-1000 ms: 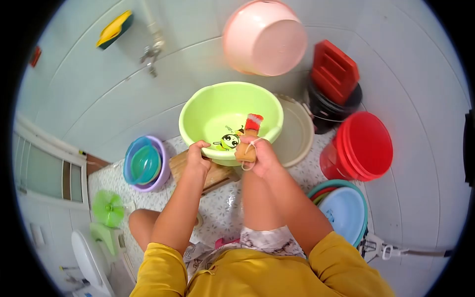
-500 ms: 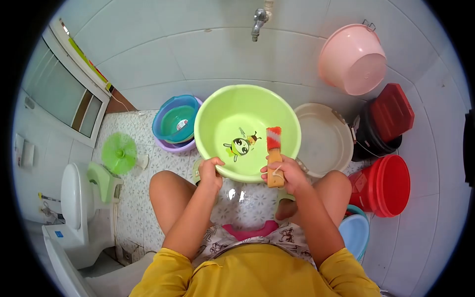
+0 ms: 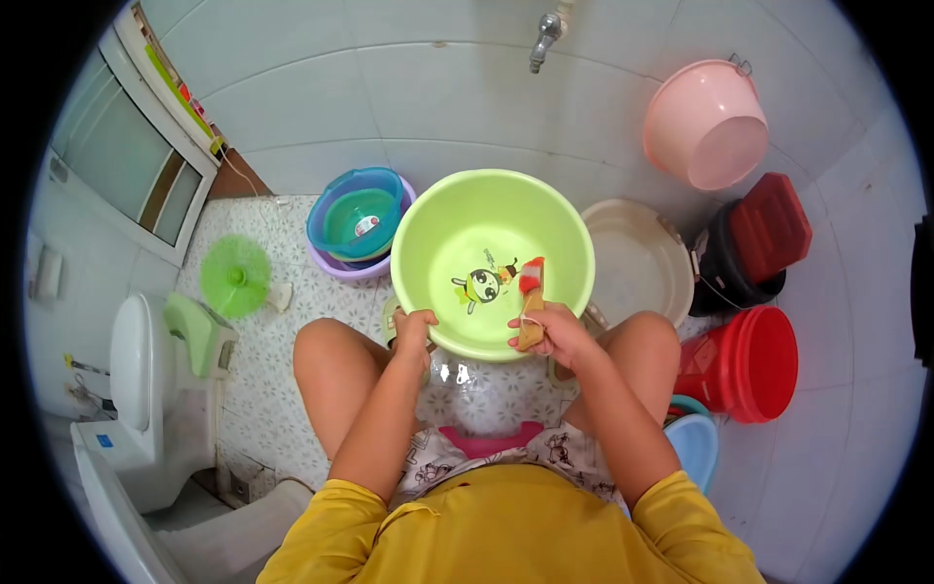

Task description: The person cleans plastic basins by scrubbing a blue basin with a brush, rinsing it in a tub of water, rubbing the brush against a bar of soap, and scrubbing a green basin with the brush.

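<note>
Left hand [image 3: 413,331] curls fingers over the near-left rim of the green basin [image 3: 423,243], seemingly to steady it; right hand [image 3: 555,331], near right, encloses the brush's [image 3: 531,302] handle, apparently freeing its bristles [image 3: 531,274].

walls [image 3: 438,102]: pale blue-grey tile, thin joint lines | floor [image 3: 258,389]: whitish, grey flower pattern, shines near the middle | far left: frosted panel [image 3: 126,141] sits in white frame | white toilet [image 3: 136,355] stands at left, lid down | metal tap [image 3: 545,41] juts from facing wall | light: bright, fairly even
</note>
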Demonstrator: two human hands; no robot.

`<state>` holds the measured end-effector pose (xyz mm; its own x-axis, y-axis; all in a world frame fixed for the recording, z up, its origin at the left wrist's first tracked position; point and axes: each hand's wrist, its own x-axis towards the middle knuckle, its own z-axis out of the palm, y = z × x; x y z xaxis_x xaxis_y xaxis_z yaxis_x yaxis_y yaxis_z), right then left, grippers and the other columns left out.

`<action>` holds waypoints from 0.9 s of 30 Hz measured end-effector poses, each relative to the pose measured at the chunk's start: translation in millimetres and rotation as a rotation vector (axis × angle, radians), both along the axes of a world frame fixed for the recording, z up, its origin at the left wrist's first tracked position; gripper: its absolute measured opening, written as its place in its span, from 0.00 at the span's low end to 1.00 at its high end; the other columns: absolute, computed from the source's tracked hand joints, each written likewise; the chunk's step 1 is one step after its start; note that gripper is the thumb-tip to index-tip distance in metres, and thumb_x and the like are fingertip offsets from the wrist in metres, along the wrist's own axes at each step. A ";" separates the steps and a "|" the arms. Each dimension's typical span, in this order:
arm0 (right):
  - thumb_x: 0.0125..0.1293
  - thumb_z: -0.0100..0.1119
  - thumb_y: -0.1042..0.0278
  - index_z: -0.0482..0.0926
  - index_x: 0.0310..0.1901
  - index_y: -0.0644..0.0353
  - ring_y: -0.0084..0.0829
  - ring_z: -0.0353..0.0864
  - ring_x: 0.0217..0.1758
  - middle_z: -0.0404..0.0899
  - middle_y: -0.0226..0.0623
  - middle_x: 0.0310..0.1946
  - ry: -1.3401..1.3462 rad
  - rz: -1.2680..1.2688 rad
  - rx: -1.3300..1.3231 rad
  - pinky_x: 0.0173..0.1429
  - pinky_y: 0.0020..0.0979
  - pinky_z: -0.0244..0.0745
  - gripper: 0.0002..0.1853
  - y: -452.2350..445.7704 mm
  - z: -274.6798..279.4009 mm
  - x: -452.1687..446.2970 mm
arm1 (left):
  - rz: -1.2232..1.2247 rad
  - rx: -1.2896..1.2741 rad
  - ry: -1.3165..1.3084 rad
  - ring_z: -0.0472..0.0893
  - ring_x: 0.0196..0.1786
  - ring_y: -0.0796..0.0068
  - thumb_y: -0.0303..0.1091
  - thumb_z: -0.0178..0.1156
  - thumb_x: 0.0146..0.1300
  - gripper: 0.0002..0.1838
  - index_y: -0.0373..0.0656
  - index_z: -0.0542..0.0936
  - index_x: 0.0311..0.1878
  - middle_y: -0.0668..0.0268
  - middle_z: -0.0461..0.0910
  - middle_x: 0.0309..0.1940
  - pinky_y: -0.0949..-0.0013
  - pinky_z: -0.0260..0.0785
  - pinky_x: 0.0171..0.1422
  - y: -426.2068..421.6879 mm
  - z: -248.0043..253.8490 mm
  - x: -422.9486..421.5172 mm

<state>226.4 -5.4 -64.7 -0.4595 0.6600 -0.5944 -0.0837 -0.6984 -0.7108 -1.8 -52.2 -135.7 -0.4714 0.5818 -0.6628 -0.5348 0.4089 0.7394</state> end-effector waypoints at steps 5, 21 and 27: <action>0.57 0.55 0.73 0.65 0.52 0.73 0.35 0.82 0.29 0.77 0.48 0.33 -0.172 -0.048 0.201 0.20 0.22 0.70 0.22 16.3 10.7 2.7 | 0.011 0.199 -0.082 0.75 0.41 0.55 0.17 0.47 0.40 0.29 0.36 0.64 0.52 0.56 0.71 0.40 0.56 0.74 0.43 -0.1 -17.0 -5.9; 0.52 0.58 0.76 0.68 0.52 0.70 0.31 0.79 0.28 0.77 0.43 0.33 -0.199 -0.270 0.236 0.31 0.26 0.74 0.23 12.2 -30.2 -10.2 | -0.199 0.077 -0.353 0.70 0.57 0.58 0.28 0.52 0.58 0.24 0.39 0.64 0.60 0.57 0.65 0.59 0.51 0.70 0.53 -23.7 35.4 20.8; 0.55 0.56 0.76 0.65 0.52 0.69 0.33 0.78 0.27 0.75 0.45 0.33 -0.052 -0.240 0.043 0.31 0.30 0.77 0.22 7.5 -15.4 -11.9 | -0.121 0.179 -0.185 0.73 0.53 0.56 0.16 0.45 0.52 0.29 0.37 0.58 0.61 0.54 0.67 0.53 0.50 0.73 0.52 -13.6 22.2 10.4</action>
